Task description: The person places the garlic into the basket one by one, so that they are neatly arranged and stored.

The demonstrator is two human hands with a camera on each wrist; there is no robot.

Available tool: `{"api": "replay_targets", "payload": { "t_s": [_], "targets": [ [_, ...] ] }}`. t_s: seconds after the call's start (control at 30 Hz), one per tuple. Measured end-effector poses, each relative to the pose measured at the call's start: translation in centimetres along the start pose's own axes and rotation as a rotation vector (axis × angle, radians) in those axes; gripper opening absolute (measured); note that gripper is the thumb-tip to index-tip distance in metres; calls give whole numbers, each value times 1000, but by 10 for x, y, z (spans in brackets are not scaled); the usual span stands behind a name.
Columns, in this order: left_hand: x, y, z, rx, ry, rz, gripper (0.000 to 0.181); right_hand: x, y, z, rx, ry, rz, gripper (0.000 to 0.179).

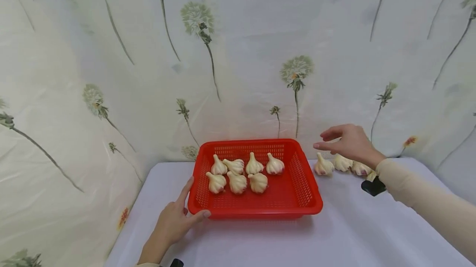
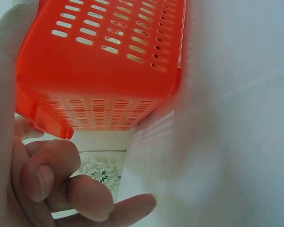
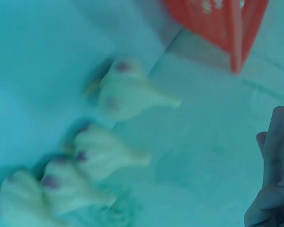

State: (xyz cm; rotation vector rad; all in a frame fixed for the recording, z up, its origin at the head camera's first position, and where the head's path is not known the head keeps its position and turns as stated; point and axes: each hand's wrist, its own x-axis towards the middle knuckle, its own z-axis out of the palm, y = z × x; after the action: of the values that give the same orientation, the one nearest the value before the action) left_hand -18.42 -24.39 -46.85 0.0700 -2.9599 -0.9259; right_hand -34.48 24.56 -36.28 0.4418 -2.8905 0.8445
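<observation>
A red plastic basket (image 1: pixel 256 211) stands on the table with several garlic bulbs (image 1: pixel 238 182) in it, grouped toward its left and back. My left hand (image 1: pixel 172 219) holds the basket's front left corner, thumb along the front rim and index finger along the left rim. In the left wrist view its other fingers (image 2: pixel 92 196) hang loosely curled below the rim. Above the table to the right of the basket is my right hand (image 1: pixel 349 141), thumb and fingers apart, nothing between them. Beneath it, more garlic bulbs (image 1: pixel 324 165) lie in a row.
The white table (image 1: pixel 353 234) meets a hanging sheet (image 1: pixel 245 64) printed with dandelions just behind the basket. In the right wrist view, a basket corner (image 3: pixel 236 52) shows near the loose bulbs (image 3: pixel 128 90).
</observation>
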Motion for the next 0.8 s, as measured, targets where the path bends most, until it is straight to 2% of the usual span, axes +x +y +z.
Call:
{"api": "replay_targets", "payload": {
  "t_s": [0.2, 0.37, 0.6, 0.8],
  "targets": [
    [-1, -1, 0, -6, 6, 21, 102, -19, 50, -27, -109, 6, 93, 81],
    [-1, -2, 0, -4, 15, 37, 101, -40, 93, -41, -147, -57, 164, 91],
    [-2, -1, 1, -1, -7, 9, 101, -71, 142, -37, -141, -157, 216, 90],
    [0, 0, 1, 7, -11, -5, 102, -87, 165, -29, -148, -192, 282, 92]
  ]
}}
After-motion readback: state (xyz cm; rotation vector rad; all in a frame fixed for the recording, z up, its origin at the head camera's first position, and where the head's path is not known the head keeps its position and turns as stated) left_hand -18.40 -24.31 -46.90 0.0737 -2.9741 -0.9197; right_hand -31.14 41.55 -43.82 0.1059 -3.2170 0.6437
